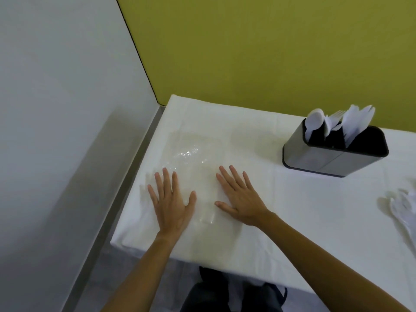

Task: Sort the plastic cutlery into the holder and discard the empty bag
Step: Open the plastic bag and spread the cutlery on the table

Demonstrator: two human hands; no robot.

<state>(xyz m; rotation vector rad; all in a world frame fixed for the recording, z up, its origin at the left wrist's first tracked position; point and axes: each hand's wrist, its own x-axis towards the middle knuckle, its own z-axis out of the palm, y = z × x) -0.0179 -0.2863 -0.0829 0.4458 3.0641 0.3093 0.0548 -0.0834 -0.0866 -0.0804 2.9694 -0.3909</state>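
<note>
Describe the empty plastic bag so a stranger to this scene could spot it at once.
Find the white-clothed table against the yellow-green wall and go to its near left corner. The left hand and right hand lie flat there, with the bag under and between them. It is clear and crinkly with glints, unlike the grey holder.

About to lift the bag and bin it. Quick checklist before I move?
1. The bag lies flat, nothing seen inside: ok.
2. The left hand is flat on it, the right hand flat at its edge, neither gripping: ok.
3. All cutlery sorted: not ok, loose cutlery lies at the right edge of the table.
4. The holder stands upright, clear of both hands: ok.
5. Where the bin is: cannot tell, none in view.
</note>
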